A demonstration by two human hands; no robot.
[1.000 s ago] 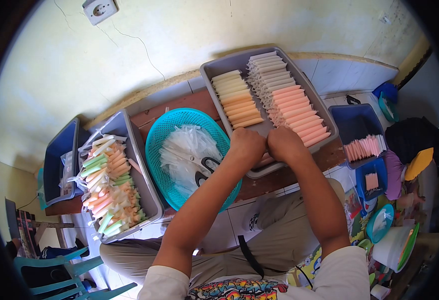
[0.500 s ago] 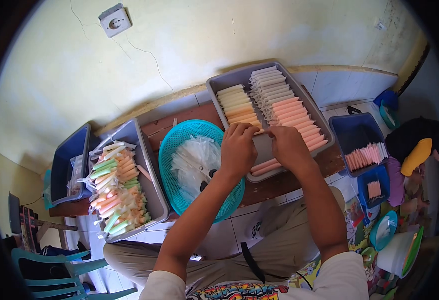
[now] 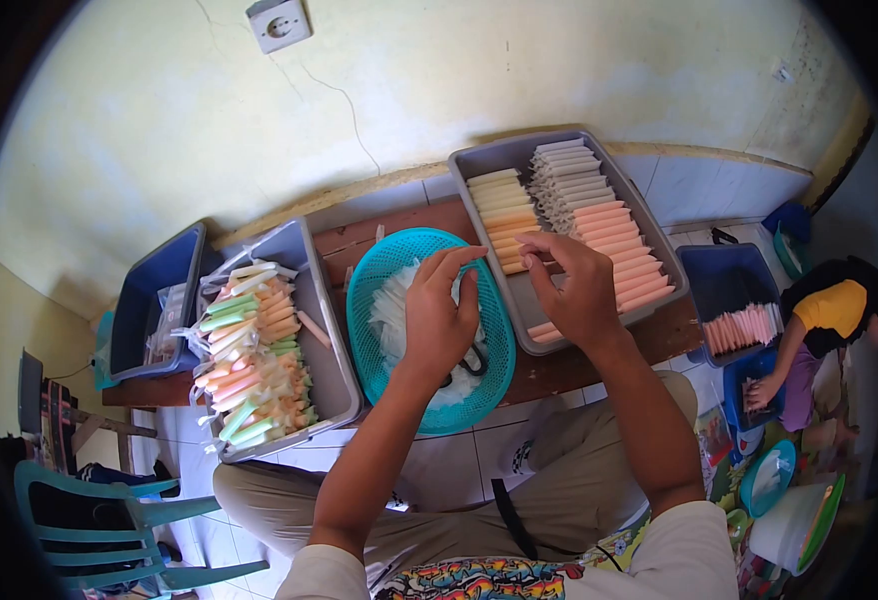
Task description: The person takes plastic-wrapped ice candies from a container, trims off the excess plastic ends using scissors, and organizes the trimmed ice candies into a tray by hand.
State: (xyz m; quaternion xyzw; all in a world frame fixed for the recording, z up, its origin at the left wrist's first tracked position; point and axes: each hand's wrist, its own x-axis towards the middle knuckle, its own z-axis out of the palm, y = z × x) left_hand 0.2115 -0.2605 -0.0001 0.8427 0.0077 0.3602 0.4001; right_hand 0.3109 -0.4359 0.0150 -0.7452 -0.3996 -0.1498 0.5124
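Note:
My left hand [image 3: 443, 312] hovers above the turquoise basket [image 3: 507, 372], thumb and fingers apart, with nothing in it. In that basket lie clear plastic bags [image 3: 391, 318] and scissors [image 3: 476, 362] with black handles, partly hidden by the hand. Over the right-hand grey tray [image 3: 471, 158] is my right hand [image 3: 577, 288], its thumb and forefinger slightly apart and no object visible between them. Neat rows of filled plastic tubes line this tray: cream to orange tubes [image 3: 504, 212] on the left, whitish ones [image 3: 567, 172] and pink ones [image 3: 614, 240] on the right.
Another grey tray [image 3: 331, 375] holds a heap of bundled green, orange and pink tubes [image 3: 249, 360]. Blue bins [image 3: 139, 290] [image 3: 724, 262] stand at both sides. At far right another person's arm [image 3: 787, 355] reaches into a small blue container. A green chair [image 3: 89, 535] is lower left.
My hands have come apart and moved off the orange tube they were touching, which now lies in the row. The view has shifted, and the other person now reaches into the small container.

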